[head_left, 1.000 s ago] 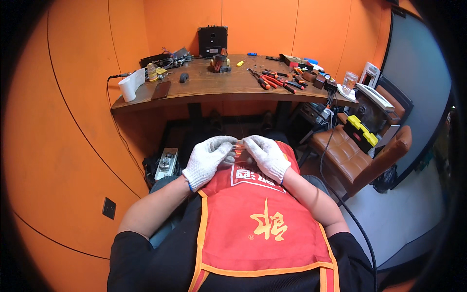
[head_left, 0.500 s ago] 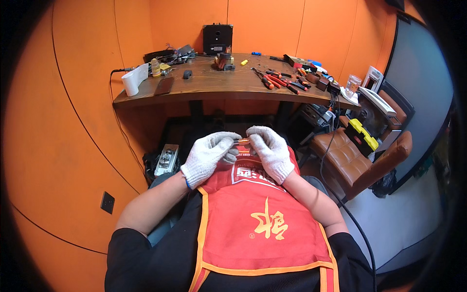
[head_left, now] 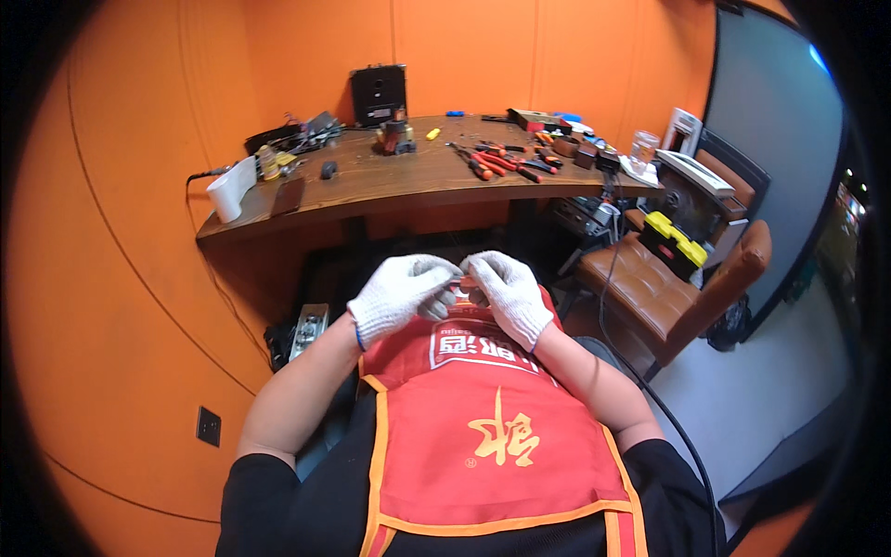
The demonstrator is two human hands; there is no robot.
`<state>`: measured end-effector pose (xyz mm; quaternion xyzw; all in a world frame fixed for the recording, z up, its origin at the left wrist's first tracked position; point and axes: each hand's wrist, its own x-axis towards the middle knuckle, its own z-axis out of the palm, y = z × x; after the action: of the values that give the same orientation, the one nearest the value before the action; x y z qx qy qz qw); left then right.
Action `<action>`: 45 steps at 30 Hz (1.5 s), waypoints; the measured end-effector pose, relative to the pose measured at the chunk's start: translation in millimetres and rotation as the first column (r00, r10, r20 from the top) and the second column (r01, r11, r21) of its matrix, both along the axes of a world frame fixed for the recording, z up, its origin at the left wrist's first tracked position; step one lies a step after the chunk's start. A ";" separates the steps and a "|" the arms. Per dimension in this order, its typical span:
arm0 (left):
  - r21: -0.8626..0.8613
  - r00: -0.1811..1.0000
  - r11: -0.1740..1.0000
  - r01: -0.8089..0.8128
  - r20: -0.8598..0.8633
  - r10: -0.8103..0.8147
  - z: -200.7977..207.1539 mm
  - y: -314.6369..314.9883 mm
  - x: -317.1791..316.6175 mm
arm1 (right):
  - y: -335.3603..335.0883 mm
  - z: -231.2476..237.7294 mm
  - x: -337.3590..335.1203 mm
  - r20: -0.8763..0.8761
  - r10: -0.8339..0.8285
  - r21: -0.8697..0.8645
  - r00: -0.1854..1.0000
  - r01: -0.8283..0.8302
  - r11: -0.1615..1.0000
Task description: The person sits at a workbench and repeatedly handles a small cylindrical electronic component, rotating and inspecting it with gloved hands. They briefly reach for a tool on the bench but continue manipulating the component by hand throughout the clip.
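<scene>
My left hand (head_left: 399, 299), in a white knitted glove, is closed with thumb and fingertips pinched together above my lap. Facing it, my right hand (head_left: 509, 297), gloved the same way, is pinched too, its fingertips almost meeting those of the left. Whatever sits between the fingertips is tiny and mostly covered by the gloves; its kind does not show. Beneath both hands lies the red apron (head_left: 445, 487) with orange edging that I wear.
Ahead stands a wooden desk (head_left: 353, 190) holding red-handled pliers (head_left: 497, 163), a black box (head_left: 379, 96), a white paper roll (head_left: 227, 192) and a glass (head_left: 644, 148). To the right, a brown chair (head_left: 636, 283) carries a black-and-yellow toolbox (head_left: 674, 243). A black cable (head_left: 673, 418) runs beside my right arm.
My fingertips have drawn closer together, covering the small orange-coloured piece that showed between them before. The whole view has tilted and shifted slightly.
</scene>
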<state>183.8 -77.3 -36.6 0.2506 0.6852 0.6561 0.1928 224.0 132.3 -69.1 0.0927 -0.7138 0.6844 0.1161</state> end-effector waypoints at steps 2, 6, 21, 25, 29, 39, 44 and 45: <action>0.015 0.996 0.999 -0.033 -0.083 0.034 8.2 3.3 -5.7 | 7.4 7.7 1.3 0.045 0.030 -0.023 0.999 -0.029 0.999; 0.064 0.995 0.998 -0.017 -0.092 0.023 16.9 -1.7 -4.6 | 10.1 14.6 3.8 0.123 0.174 -0.042 0.977 -0.170 0.985; 0.032 0.999 0.998 -0.049 0.007 0.048 23.2 -20.3 10.5 | -5.4 20.0 8.4 -0.073 0.104 0.074 0.992 -0.099 0.992; 0.060 0.997 0.996 -0.065 -0.038 0.068 24.0 -20.3 15.9 | -8.4 20.7 7.4 -0.118 0.089 -0.011 0.989 -0.091 0.996; 0.087 0.991 0.991 -0.098 -0.087 0.106 26.8 -19.6 22.3 | 1.6 28.0 6.1 -0.020 0.168 -0.116 0.986 -0.169 0.979; 0.107 0.992 0.986 -0.125 0.001 0.126 18.8 -23.8 10.3 | -6.1 19.9 2.1 -0.174 0.135 -0.073 0.975 -0.150 0.986; 0.062 0.986 0.986 -0.156 -0.057 0.159 17.9 -27.8 7.4 | -8.1 21.0 -0.2 -0.192 0.162 -0.025 0.968 -0.169 0.985; 0.051 0.985 0.986 -0.157 -0.070 0.160 18.7 -29.3 7.9 | -7.8 21.4 -1.0 -0.149 0.170 -0.050 0.974 -0.179 0.983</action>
<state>191.7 -106.6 -17.9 0.2238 0.6946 0.6750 0.1086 223.0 124.5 -47.7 0.2007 -0.6706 0.7057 0.1098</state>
